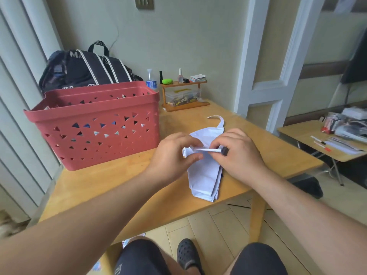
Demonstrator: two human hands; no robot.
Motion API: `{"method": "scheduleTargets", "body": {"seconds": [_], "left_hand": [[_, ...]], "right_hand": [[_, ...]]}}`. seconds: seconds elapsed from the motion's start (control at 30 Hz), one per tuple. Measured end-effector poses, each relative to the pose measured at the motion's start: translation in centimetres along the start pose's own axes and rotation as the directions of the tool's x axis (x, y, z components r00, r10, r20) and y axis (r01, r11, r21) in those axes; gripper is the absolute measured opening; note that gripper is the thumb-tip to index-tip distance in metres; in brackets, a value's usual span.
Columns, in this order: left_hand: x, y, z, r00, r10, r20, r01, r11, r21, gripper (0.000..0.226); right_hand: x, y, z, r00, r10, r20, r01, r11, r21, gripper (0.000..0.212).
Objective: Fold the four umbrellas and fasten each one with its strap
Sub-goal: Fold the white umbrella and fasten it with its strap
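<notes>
White fabric, collapsed and flattened: umbrella (pixel 204 175) lying on the wooden table (pixel 111 187), near its front edge, long axis running away from the viewer, folded panels stacked toward the near end. At the far end, a white loop (pixel 218 121) curling free on the tabletop, probably a wrist cord or handle strap, hard to say which. Across the middle, a narrow white strap (pixel 208 150) pulled level over the canopy, with a small dark piece at its right end, likely the fastener.

Left hand (pixel 174 155) curled, thumb and fingertips pinching the left end of the strap and some bunched fabric. Right hand (pixel 236 153) curled too, fingers pinching the right end beside the dark piece. Both hands close together, resting on the umbrella.

Step in hand, by the look of it: fastening, not folding. Pleats already gathered, though loosely, more flat bundle than tight roll. Next move probably calls for drawing the strap snug round the bundle while keeping the pleats from springing out, then pressing the two ends together.

Just left, a red perforated basket (pixel 95 124) on the table, coloured shapes showing through its holes, possibly other umbrellas, not certain. Behind it, a dark backpack (pixel 87 68); further right, a small wooden shelf (pixel 184 94) with bottles.
</notes>
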State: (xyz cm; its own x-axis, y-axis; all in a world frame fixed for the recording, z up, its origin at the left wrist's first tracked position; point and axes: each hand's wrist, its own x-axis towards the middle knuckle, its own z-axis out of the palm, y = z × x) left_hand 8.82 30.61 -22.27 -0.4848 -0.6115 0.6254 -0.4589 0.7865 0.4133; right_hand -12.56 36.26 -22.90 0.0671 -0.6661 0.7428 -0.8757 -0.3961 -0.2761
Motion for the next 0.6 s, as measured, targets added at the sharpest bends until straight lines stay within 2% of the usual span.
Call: {"method": "scheduleTargets", "body": {"seconds": [0.1,0.2,0.37,0.5,0.6], "left_hand": [[-2.5,-1.0,0.8,0.999,-0.054,-0.004,0.054,0.998,-0.027,0.022],[-4.1,-1.6,1.3,0.995,-0.056,0.081,0.058,0.998,-0.02,0.013],[-4.8,-1.8,1.7,0.982,-0.063,0.178,0.068,0.997,-0.023,0.012],[-5.0,-1.4,1.5,0.938,-0.169,0.303,0.203,0.976,-0.084,0.029],[-5.2,-1.3,1.3,0.923,-0.19,0.336,0.23,0.97,-0.083,0.033]], "right_hand": [[-1.8,0.2,0.7,0.994,-0.02,0.111,0.022,1.0,-0.009,0.019],[-3.8,0.0,1.3,0.981,-0.019,0.193,0.03,0.998,-0.054,0.02],[-5.1,-0.3,1.3,0.975,-0.082,0.207,0.097,0.993,-0.062,0.005],[-5.4,-0.7,1.2,0.974,-0.045,0.221,0.067,0.993,-0.093,0.008],[-5.4,-1.0,1.0,0.972,-0.029,0.233,0.051,0.995,-0.09,0.007]]}}
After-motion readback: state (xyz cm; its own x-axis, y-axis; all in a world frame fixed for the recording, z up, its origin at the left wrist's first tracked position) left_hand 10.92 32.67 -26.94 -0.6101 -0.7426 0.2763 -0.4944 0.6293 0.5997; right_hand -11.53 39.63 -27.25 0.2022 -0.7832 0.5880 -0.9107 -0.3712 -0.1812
